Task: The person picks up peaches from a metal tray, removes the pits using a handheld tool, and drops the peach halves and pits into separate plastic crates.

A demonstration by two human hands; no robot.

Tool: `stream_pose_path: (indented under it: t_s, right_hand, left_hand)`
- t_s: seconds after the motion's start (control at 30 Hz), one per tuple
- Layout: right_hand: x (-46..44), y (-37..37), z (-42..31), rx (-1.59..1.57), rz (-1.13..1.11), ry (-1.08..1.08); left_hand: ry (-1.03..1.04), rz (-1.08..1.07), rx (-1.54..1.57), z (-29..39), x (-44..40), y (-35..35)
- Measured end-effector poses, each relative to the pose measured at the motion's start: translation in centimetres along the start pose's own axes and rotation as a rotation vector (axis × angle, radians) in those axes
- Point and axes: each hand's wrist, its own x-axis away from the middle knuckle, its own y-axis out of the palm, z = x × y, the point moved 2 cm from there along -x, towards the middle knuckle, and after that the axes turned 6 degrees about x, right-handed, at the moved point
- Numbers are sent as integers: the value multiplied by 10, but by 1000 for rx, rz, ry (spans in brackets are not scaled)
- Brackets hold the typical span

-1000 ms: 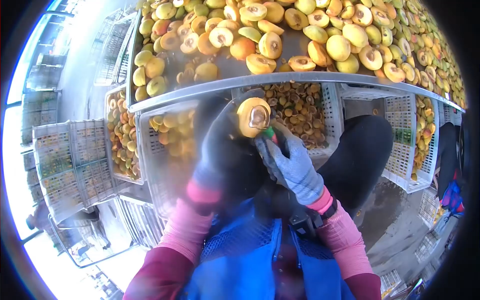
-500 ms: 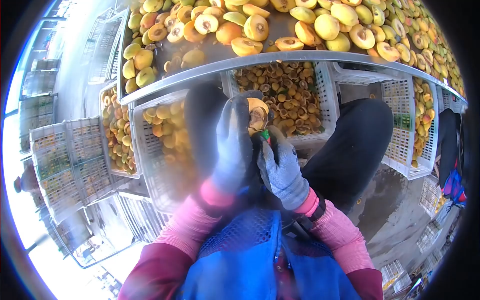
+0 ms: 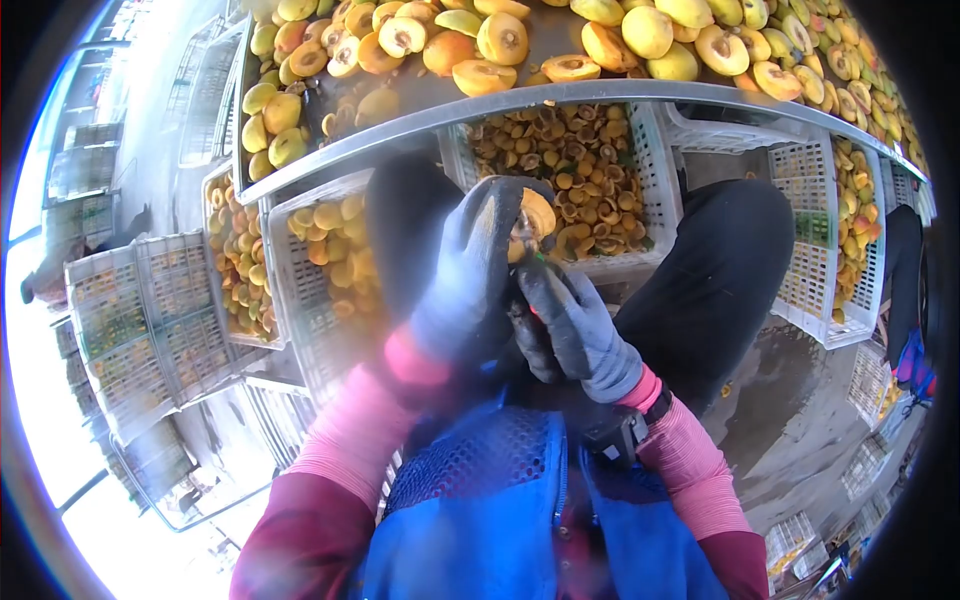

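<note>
Inspector A: State the condition of the fruit half.
Inspector B: Orange-yellow flesh, cut face showing, with a brown middle. Whether a stone sits in it, I cannot tell. It is in the left hand, above the lap and on the near side of the desk.

Inspector A: And the hands?
Inspector B: Both gloved. The left is closed around the fruit half. The right hand is just below it, fingers curled around a small tool, mostly hidden; bits of green and red show.

Inspector A: Containers?
Inspector B: The middle crate, partly beneath the desk, holds many brownish-orange cut pieces, some hollow. The crate beside the left leg holds yellow-orange fruit, partly blurred. The narrow crate further left is well filled with yellow and reddish fruit. The right-hand crate carries similar fruit.

Inspector A: Contents of the desk?
Inspector B: Yellow, orange and greenish fruit, many pieces halved with cut faces up, heaped thickest toward the right. Its raised metal rim runs along the near edge.
</note>
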Motion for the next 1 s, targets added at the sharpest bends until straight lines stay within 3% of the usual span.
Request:
stream_pose_path:
  t_s: [0.1, 0.2, 0.33, 0.37, 0.4, 0.47, 0.5, 0.57, 0.6, 0.63, 0.7, 0.8, 0.83, 0.9, 1.0]
  right_hand:
    - [1, -4, -3, -226, -234, 137]
    - [-2, -4, 1, -637, -480, 251]
    - [0, -1, 2, -886, -633, 244]
    - [-1, -1, 2, -909, -655, 224]
    - [-2, 0, 3, -931, -678, 206]
    - [-6, -15, -4, -857, -856, 28]
    - [-5, -22, -14, -713, -574, -64]
    - [-13, -48, -24, -82, 62, -139]
    - [-12, -54, -30, 236, 380, -167]
    - [-12, -47, -28, 359, 475, -236]
    - [-19, -31, -21, 356, 403, -267]
    - [-38, -26, -17, 233, 312, -413]
    - [-35, -29, -22, 252, 316, -367]
    - [-18, -29, -37, 201, 330, -127]
    - [-12, -31, -39, -127, 27, -132]
  left_hand:
    - [16, -78, -197, -9, -4, -8]
    - [303, -83, -258, 9, 0, -5]
    - [-107, -16, 287, 13, -3, 9]
    - [-44, 18, 282, 18, 0, 11]
    - [-143, 77, 399, 22, -1, 14]
    - [-321, 239, 652, 32, -1, 20]
    - [-307, 274, 652, 23, -1, 12]
    - [-286, 336, 656, 7, 0, -3]
    - [-195, 273, 383, 5, -1, -10]
    - [-104, 208, 110, 4, -1, -17]
    - [144, 155, -325, 22, 2, -14]
    - [277, 14, -525, 35, 6, -3]
    - [308, -34, -542, 35, 6, -2]
    - [274, -19, -283, 26, -1, -7]
    - [112, 60, 127, 28, 0, -3]
